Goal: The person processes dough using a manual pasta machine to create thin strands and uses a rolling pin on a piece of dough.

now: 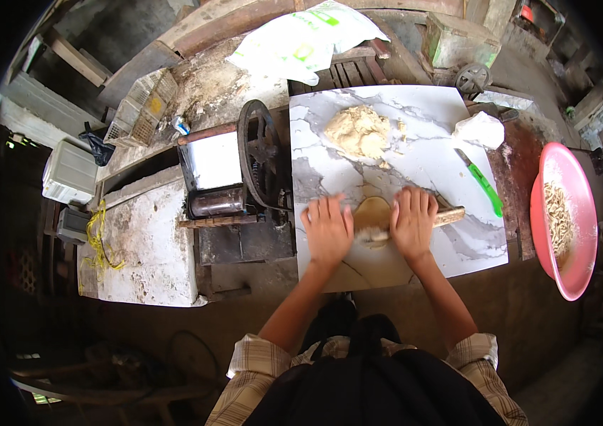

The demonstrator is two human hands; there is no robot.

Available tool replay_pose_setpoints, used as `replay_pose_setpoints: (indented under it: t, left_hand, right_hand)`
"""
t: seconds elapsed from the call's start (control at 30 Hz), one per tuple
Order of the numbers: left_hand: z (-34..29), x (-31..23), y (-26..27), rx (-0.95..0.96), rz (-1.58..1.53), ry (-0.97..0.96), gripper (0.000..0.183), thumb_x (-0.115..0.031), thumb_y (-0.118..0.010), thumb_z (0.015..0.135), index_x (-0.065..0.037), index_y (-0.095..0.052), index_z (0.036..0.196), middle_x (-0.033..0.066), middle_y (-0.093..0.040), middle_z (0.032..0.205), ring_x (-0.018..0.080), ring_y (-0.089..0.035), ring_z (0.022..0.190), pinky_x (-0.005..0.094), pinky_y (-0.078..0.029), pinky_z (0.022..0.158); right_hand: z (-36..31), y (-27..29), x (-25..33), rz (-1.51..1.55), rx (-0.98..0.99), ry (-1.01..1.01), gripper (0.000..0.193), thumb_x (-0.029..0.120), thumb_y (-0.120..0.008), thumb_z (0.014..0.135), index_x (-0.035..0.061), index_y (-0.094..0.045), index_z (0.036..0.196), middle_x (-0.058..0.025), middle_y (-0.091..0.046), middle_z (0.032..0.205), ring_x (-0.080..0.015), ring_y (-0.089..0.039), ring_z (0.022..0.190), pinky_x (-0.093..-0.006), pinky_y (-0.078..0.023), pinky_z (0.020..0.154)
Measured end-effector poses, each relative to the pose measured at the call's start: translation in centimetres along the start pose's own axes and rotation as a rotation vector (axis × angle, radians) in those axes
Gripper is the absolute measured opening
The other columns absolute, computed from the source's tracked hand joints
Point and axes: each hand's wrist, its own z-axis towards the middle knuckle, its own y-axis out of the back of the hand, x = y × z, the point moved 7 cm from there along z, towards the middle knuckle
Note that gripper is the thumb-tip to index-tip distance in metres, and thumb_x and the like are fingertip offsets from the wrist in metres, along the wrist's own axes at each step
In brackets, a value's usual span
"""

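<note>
A wooden rolling pin [450,215] lies slantwise across a flattened piece of dough [372,211] on a white, grey-veined board [472,238]. My right hand [413,221] rests over the pin, fingers curved forward and close together; the pin's end sticks out to its right. At the pin's other end, my left hand [328,228] presses down with its fingers stretched forward, slightly blurred; the part of the pin beneath it is hidden. A large lump of pale dough [358,131] sits farther back on the board, crumbs beside it. A green-handled knife [484,188] lies along the right side.
Left of the board stands a hand-cranked roller machine [217,202] with a large wheel [260,153]. On the right is a pink basin [589,220] holding dough strips. A white bag [480,130] rests at the board's far right corner, and a larger sack [308,41] lies behind.
</note>
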Motion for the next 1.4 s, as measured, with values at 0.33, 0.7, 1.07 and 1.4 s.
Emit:
replay_pose_setpoints:
  t: [0.33,0.7,1.07,1.4]
  left_hand:
    - [0.5,0.6,-2.5,0.115,-0.096,0.098,0.049,-0.027,-0.048,0.095,0.001,-0.041,0.134,0.0225,-0.052,0.126,0.0339,-0.044,0.125,0.0486,-0.032,0.105]
    - [3.7,0.3,-1.7,0.141,-0.179,-0.048,0.014,-0.020,-0.058,0.089,-0.006,-0.059,0.090,0.0073,-0.058,0.089,0.0284,-0.057,0.082,0.0395,-0.046,0.072]
    - [-1.4,-0.5,-0.7,0.224,-0.215,-0.106,0.017,-0.017,-0.057,0.087,-0.006,-0.056,0.074,0.0064,-0.054,0.070,0.0266,-0.054,0.067,0.0396,-0.043,0.060]
    - [2.2,-0.8,-2.8,0.109,-0.118,0.031,0.047,-0.021,-0.048,0.093,0.002,-0.041,0.133,0.0194,-0.047,0.130,0.0325,-0.035,0.132,0.0496,-0.023,0.108]
  right_hand:
    - [-0.3,-2.6,-1.4,-0.093,0.083,-0.123,0.047,0.024,-0.048,0.091,0.0013,-0.046,0.131,-0.0153,-0.049,0.134,-0.0294,-0.036,0.133,-0.0512,-0.021,0.111]
    - [2.2,-0.1,-0.9,0.248,0.032,0.049,0.019,0.022,-0.052,0.091,0.0032,-0.058,0.090,-0.0106,-0.060,0.094,-0.0282,-0.055,0.094,-0.0411,-0.042,0.084]
    - [-1.7,0.3,-2.1,0.179,0.109,0.162,0.012,0.014,-0.052,0.082,0.0047,-0.054,0.075,-0.0105,-0.052,0.075,-0.0272,-0.052,0.077,-0.0384,-0.042,0.069]
    - [0.9,-0.4,-0.6,-0.039,0.031,0.003,0.049,0.018,-0.049,0.083,-0.0002,-0.047,0.128,-0.0129,-0.050,0.130,-0.0254,-0.033,0.135,-0.0521,-0.020,0.110]
